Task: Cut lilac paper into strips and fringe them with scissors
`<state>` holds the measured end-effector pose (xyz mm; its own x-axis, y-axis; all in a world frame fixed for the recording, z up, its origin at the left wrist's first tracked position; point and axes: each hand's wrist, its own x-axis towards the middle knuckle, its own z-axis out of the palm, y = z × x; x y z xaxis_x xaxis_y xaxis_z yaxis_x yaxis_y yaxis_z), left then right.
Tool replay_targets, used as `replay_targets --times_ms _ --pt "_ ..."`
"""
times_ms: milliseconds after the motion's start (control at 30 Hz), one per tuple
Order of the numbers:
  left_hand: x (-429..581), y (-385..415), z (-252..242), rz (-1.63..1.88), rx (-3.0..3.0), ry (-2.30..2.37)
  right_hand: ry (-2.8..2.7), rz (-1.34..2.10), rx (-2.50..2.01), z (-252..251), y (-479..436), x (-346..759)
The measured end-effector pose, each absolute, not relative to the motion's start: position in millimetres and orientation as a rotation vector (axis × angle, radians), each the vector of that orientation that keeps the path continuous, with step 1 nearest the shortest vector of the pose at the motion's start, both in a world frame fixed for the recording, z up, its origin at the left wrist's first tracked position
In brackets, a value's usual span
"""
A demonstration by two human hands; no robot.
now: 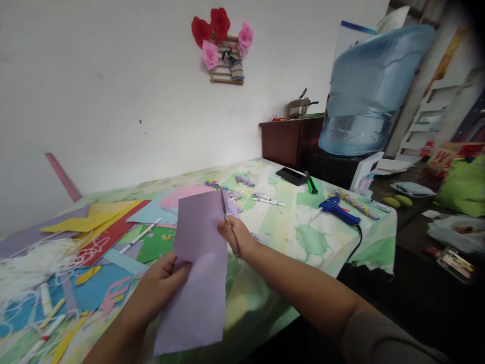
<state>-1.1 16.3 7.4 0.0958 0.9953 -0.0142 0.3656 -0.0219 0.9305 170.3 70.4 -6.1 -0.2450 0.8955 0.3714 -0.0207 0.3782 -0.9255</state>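
Observation:
My left hand (166,280) pinches a sheet of purple paper (200,298) along its left side, thumb on the front. The paper is held up off the table, its lower part hanging toward me. At the paper's right edge, my right hand (238,237) is closed around a pair of scissors (224,202). The blades point up and away beside the sheet; whether they are parted I cannot make out. Behind the sheet lie small purple paper scraps (234,202), partly hidden by it.
Coloured paper sheets (113,222), white string (34,268) and several markers cover the left of the table. Toward the right lie a blue glue gun (339,210) with a cord, a green utility knife (311,183) and a black phone (291,176). A large water bottle (375,91) stands beyond.

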Motion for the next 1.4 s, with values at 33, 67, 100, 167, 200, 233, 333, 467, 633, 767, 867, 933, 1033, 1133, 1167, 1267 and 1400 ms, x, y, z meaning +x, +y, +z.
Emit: replay_targets --times_ms 33,67,100,167,200,233,333,467,633,767,867,933,1033,1133,1167,1267,1400 --pt "-2 17 7 0.916 1.550 1.395 -1.565 1.061 -0.804 -6 71 171" --pt "-2 17 6 0.902 1.570 1.386 -1.564 1.054 -0.804 -5 71 172" --pt "-3 18 6 0.896 1.586 1.379 -1.563 1.051 -0.807 -5 71 172" --pt "-5 18 5 0.894 1.598 1.369 -1.563 1.059 -0.819 -6 72 171" --pt "-6 19 4 0.895 1.590 1.373 -1.563 1.066 -0.828 -6 73 171" --pt "-6 19 3 0.898 1.577 1.379 -1.561 1.074 -0.839 -7 74 170" --pt "-8 20 1 0.897 1.544 1.373 -1.555 1.086 -0.884 -10 76 168" --pt "-7 19 2 0.892 1.527 1.349 -1.566 1.054 -0.972 -13 81 168" --pt "-3 17 9 0.986 1.371 1.436 -1.606 0.890 -1.158 -11 93 176" --pt "-5 20 11 1.112 1.166 1.473 -1.629 0.647 -1.391 -3 106 197" --pt "-10 24 11 1.248 1.046 1.472 -1.660 0.526 -1.613 1 116 217" --pt "-12 26 10 1.304 0.991 1.465 -1.703 0.476 -1.757 -1 121 226" --pt "-12 27 10 1.337 0.937 1.433 -1.825 0.430 -1.923 -7 125 232" --pt "-11 26 12 1.374 0.906 1.399 -1.981 0.396 -2.011 -11 126 232" --pt "-11 25 13 1.388 0.902 1.391 -2.037 0.391 -2.022 -12 126 232" --pt "-11 24 15 1.397 0.902 1.362 -2.209 0.401 -2.021 -10 122 233" --pt "-12 24 17 1.396 0.903 1.336 -2.352 0.380 -2.025 -5 116 236"
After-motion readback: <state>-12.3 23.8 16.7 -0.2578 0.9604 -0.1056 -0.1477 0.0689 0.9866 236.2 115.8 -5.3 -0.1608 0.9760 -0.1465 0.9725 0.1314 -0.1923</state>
